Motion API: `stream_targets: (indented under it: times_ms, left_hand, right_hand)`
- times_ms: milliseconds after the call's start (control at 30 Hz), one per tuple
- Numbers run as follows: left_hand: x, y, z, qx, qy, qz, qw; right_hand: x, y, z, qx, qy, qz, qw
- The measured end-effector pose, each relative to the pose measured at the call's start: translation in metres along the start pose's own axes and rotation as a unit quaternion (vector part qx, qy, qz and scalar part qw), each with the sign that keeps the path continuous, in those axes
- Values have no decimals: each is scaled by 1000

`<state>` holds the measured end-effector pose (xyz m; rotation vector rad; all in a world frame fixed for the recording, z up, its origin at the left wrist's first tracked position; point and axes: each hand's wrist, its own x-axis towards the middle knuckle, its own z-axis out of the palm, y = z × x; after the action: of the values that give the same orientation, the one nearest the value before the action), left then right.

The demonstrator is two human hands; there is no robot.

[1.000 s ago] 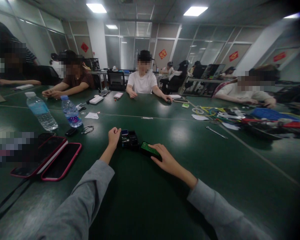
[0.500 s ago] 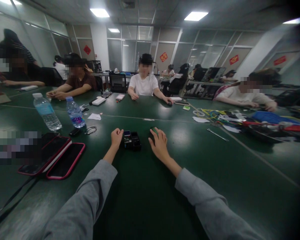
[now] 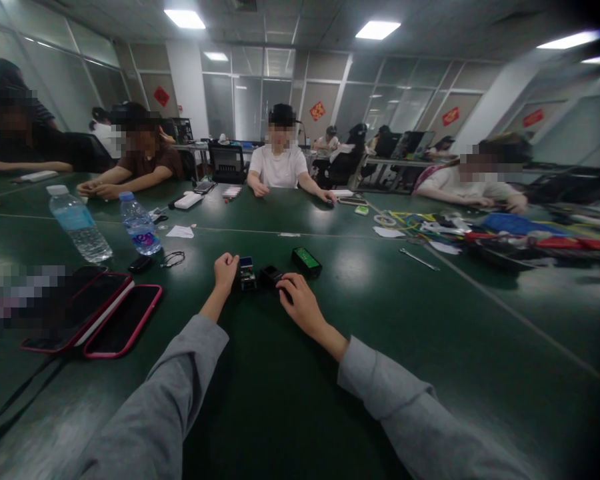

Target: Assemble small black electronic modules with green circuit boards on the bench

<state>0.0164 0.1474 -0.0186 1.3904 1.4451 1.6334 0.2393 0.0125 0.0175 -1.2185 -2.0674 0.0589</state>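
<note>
My left hand (image 3: 225, 273) is closed like a fist at the left edge of a small device (image 3: 247, 275) that has a little screen and bare circuit parts. What its fingers hold, if anything, is hidden. With bent fingertips, my right hand (image 3: 304, 305) grips the right side of a small black open case (image 3: 270, 275), which lies just right of the device. Beyond my right fingers, apart from them, lies a black box with a green circuit-board face (image 3: 307, 260).
Two water bottles (image 3: 80, 223) stand at left, near a coiled black cable (image 3: 173, 259). Phones with red-pink edges (image 3: 125, 320) lie closer in. A wrench (image 3: 419, 259) and a heap of cables and tools (image 3: 510, 240) lie at right. Several people sit around the green table (image 3: 260, 400).
My right hand has left the green-faced box, which now shows fully, and come nearer to the black case. That case now sits turned and apart from the device. My left hand stays closed.
</note>
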Motion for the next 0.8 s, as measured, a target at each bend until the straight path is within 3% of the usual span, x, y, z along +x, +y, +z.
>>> stream_targets:
  times_ms: [100, 233, 400, 600, 733, 800]
  left_hand:
    - [1, -2, 1, 1, 3, 4, 1000]
    - [3, -4, 1, 3, 4, 3, 1000]
    - [1, -3, -1, 2, -1, 3, 1000]
    - [0, 1, -2, -2, -3, -5, 1000]
    - [0, 2, -2, 0, -3, -8, 1000]
    - [0, 1, -1, 0, -1, -5, 1000]
  right_hand:
    - [-1, 5, 4, 67, 41, 53, 995]
    - [-1, 10, 9, 59, 24, 106, 992]
    - [-2, 4, 9, 13, 6, 70, 997]
    - [-2, 10, 8, 54, 33, 129, 990]
    - [0, 12, 10, 35, 52, 114, 991]
    - [0, 8, 10, 10, 26, 102, 994]
